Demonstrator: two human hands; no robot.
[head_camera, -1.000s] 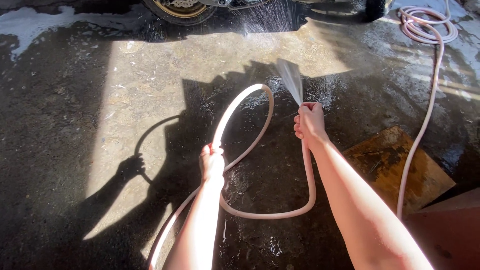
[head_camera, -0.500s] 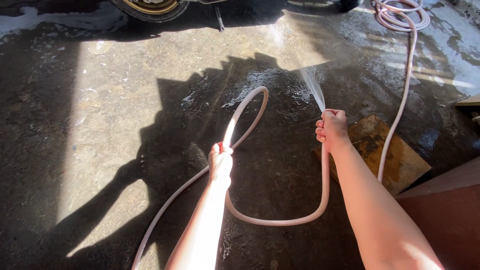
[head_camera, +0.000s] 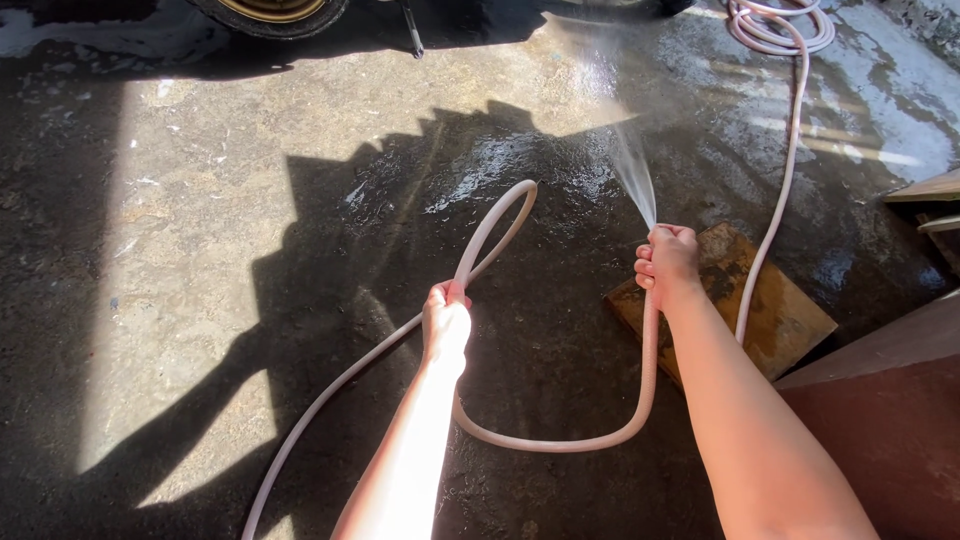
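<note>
In the head view, the right hand (head_camera: 668, 262) is closed around the end of a pale pink hose (head_camera: 560, 442), and a thin jet of water (head_camera: 632, 170) shoots up and away from the fist. The left hand (head_camera: 446, 318) is also closed, gripping the same hose further along, where it rises into an arched loop. Between both hands the hose hangs in a low curve above the wet concrete floor (head_camera: 200, 250). A rusty flat board (head_camera: 780, 315) lies just beside the right wrist. More hose is coiled at the top right, near a wheel (head_camera: 268, 12).
</note>
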